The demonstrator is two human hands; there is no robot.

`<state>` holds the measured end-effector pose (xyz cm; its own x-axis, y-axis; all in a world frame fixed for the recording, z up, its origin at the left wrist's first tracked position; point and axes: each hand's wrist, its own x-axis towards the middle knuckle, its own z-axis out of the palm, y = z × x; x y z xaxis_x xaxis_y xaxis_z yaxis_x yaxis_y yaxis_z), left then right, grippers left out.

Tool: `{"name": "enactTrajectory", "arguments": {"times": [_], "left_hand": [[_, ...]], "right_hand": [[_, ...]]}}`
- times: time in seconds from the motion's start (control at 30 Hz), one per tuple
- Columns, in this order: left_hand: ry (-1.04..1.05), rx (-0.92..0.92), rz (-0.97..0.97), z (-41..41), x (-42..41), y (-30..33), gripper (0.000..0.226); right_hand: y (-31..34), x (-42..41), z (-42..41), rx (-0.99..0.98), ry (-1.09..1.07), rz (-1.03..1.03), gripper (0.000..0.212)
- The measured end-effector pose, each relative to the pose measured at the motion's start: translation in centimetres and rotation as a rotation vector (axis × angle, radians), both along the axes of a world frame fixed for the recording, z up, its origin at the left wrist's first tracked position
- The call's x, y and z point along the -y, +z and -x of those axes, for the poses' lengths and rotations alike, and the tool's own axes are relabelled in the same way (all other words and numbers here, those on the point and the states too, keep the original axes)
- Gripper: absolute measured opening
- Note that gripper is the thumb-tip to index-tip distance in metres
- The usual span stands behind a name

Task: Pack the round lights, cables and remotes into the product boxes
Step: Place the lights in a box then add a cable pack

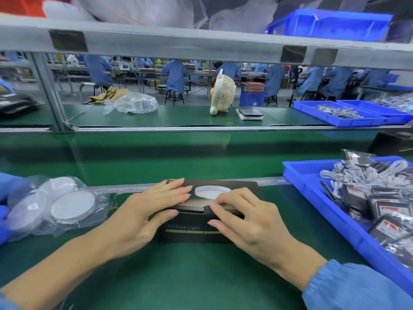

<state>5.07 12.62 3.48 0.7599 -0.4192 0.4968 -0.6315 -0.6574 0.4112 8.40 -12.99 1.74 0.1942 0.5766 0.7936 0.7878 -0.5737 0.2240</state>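
A black product box (190, 229) printed "LED Puck Light" lies on the green mat in front of me, lid side up, with a round light pictured on its top. My left hand (152, 209) lies across the box's left end, fingers straight on the lid and thumb against the front face. My right hand (243, 222) covers the right end; its fingertips press the lid's tuck flap at the front edge. Several white round lights (72, 208) in clear bags lie at the left. Bagged white cables (359, 175) and dark remote packs (388, 211) fill a blue tray (312, 186) at the right.
Another person's blue-gloved hand (6, 209) touches the bagged lights at the far left. A metal rail (134, 188) runs behind the box, with a green conveyor beyond it. On the far shelf stand a small fan (222, 92), a scale (249, 114) and more blue trays (348, 113).
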Motion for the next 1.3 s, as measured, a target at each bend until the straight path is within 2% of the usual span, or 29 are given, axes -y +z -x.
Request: {"name": "enactTrajectory", "arguments": {"times": [0.1,0.17,0.23,0.33,0.43,0.67,0.8,0.87,1.0,1.1,1.3], "left_hand": [[0.033,0.097,-0.049,1.8,0.5,-0.3,0.038],[0.039,0.119,-0.069,2.8,0.4,-0.6,0.038],[0.075,-0.015,0.039,3.1,-0.3,-0.4,0.035],[0.086,-0.301,0.2,1.7,-1.4,0.3,0.044],[0.048,-0.332,0.152,0.4,-1.7,1.1,0.047],[0.054,-0.265,-0.028,1.0,-0.7,0.3,0.05],[0.017,-0.025,-0.124,2.0,0.2,-0.5,0.062],[0.027,0.033,-0.114,1.8,0.5,-0.7,0.061],[0.043,0.07,-0.129,1.4,0.6,-1.1,0.052],[0.052,0.075,-0.139,1.4,0.7,-1.1,0.048],[0.04,0.037,-0.178,1.4,0.6,-0.9,0.05]], "right_hand": [[-0.1,0.5,0.4,-0.141,0.061,-0.015,0.024],[-0.3,0.9,0.8,-0.268,0.054,0.031,0.035],[-0.1,0.9,0.9,-0.34,0.019,0.085,0.044],[0.8,0.7,0.4,-0.418,0.01,0.051,0.043],[0.9,1.2,-0.1,-0.468,0.036,0.047,0.044],[0.3,1.6,-0.1,-0.408,0.03,0.058,0.04],[0.2,1.7,-0.2,-0.389,0.041,0.077,0.04],[0.1,1.8,-0.2,-0.367,0.057,0.059,0.038],[-0.4,1.5,0.0,-0.204,0.154,-0.048,0.024],[-0.7,0.9,0.0,-0.082,0.167,-0.016,0.016],[-0.9,0.9,0.1,-0.177,0.165,-0.06,0.023]]}}
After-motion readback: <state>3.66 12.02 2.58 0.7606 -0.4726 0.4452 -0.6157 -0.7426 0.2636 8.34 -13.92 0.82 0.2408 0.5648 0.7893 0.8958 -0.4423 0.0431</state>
